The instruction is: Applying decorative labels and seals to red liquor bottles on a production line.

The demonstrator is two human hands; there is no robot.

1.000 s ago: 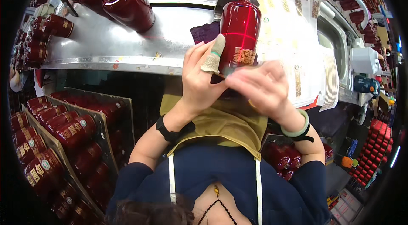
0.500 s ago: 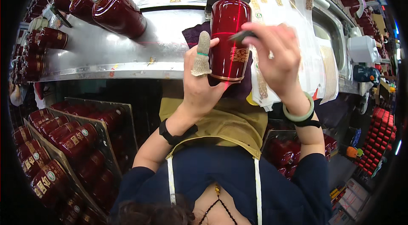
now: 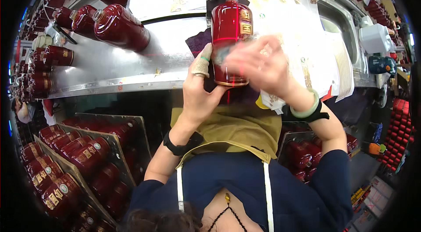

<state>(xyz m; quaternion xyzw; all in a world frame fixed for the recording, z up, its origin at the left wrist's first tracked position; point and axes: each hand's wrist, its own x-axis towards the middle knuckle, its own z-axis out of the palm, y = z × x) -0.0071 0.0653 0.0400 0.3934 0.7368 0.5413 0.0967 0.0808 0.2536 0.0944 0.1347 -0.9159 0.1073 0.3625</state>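
Note:
A dark red glossy bottle (image 3: 231, 30) with gold square labels near its neck stands at the front edge of the steel table (image 3: 131, 70). My left hand (image 3: 199, 87) grips its lower left side, the thumb wearing a pale fabric cot. Blurred by motion, my right hand (image 3: 258, 65) lies across the bottle's front lower half, fingers spread over it. A pale green bangle and a black band sit on my right wrist, and a black band on my left wrist.
Several more red bottles (image 3: 118, 28) lie on their sides at the table's left and back. Sheets of gold labels (image 3: 289, 8) cover the table's right part. Crates of red bottles (image 3: 66, 166) stand on the floor at lower left, with others at right.
The bottle has stayed at the table edge in my left hand. My right hand moved from the bottle's upper right side down across its front.

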